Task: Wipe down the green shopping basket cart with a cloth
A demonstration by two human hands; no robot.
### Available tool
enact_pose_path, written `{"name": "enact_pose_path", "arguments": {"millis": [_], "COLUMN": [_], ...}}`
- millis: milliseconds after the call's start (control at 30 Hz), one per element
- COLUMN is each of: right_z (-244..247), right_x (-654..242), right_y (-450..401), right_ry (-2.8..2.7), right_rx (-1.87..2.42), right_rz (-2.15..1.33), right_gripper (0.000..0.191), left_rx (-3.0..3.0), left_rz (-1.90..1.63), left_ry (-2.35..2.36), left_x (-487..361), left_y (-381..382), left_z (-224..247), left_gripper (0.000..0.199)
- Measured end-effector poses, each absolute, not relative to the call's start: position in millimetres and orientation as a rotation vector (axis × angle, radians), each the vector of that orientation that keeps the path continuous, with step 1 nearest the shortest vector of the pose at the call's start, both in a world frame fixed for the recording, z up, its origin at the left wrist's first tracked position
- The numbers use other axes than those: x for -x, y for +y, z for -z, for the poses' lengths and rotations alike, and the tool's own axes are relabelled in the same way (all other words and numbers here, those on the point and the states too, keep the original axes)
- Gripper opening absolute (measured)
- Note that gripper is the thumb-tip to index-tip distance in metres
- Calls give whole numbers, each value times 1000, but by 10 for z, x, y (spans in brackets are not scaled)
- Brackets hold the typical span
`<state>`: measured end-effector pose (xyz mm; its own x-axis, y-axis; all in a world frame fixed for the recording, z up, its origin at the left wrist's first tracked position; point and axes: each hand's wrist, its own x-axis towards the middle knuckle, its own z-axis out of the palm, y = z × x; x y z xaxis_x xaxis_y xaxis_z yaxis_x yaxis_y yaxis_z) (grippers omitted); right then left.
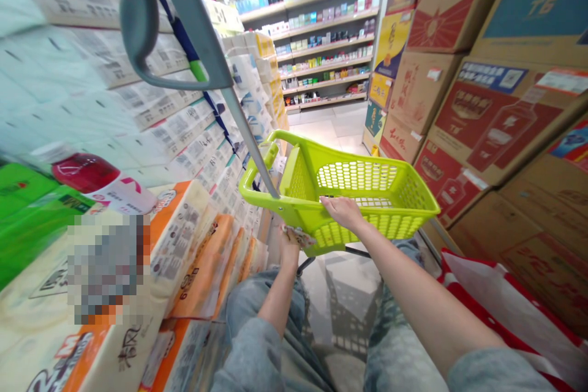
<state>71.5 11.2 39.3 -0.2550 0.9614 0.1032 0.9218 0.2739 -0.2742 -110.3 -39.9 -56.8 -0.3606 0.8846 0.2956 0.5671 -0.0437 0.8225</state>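
Note:
A lime-green shopping basket [390, 217] on wheels stands in front of me, its grey pull handle [184, 24] raised at the upper left. Nothing shows inside the basket apart from its perforated walls and floor. My right hand [342, 211] is closed over the near rim of the basket. Lower and further left, my left hand [289, 245] is at the near outer side of the basket, its fingers against a small patterned item [298, 236] that looks like a cloth or packet.
Tissue packs [184, 251] are piled on the left, with a red-pink bottle [101, 180] on top. Cardboard cartons [496, 122] rise on the right above a red and white bag [509, 306]. Stocked shelves [321, 46] stand at the back.

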Motion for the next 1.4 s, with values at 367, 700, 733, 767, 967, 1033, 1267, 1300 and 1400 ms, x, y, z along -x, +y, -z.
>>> {"name": "enact_pose_path", "arguments": {"millis": [367,700,733,767,967,1033,1267,1300,1400], "right_z": [-396,-432,-426,-419,-378,-371,-390,-397,-414], "right_x": [-776,-790,-792,-793,-815,-826,-856,-857,-856], "right_y": [32,-1,2,5,40,65,109,103,80], "right_ry": [-2297,-2284,-2284,-2286,-2288,-2292,-2313,-2310,-2302], "right_rx": [1736,1734,1725,1716,1721,1732,1729,1729,1727], "right_rz": [-196,-213,-208,-202,-192,-208,-243,-246,-257], "right_gripper": [72,71,72,73,73,73,71,70,70], "left_rx": [-1669,-1912,-1907,-1902,-1817,-1692,-1386,-1378,-1375], "left_rz": [-1981,-1345,-1349,-1361,-1441,-1466,-1417,-1371,-1212], "left_ry": [1928,2186,2172,2150,1640,1388,1192,1180,1072], "left_x": [1170,1261,1278,1295,1399,1417,1406,1408,1419], "left_y": [-539,-288,-283,-278,-235,-220,-58,-30,15], "left_z": [-741,-1104,-1126,-1145,-1223,-1257,-1374,-1381,-1402], "left_gripper": [37,26,23,22,26,30,34,34,34]}}
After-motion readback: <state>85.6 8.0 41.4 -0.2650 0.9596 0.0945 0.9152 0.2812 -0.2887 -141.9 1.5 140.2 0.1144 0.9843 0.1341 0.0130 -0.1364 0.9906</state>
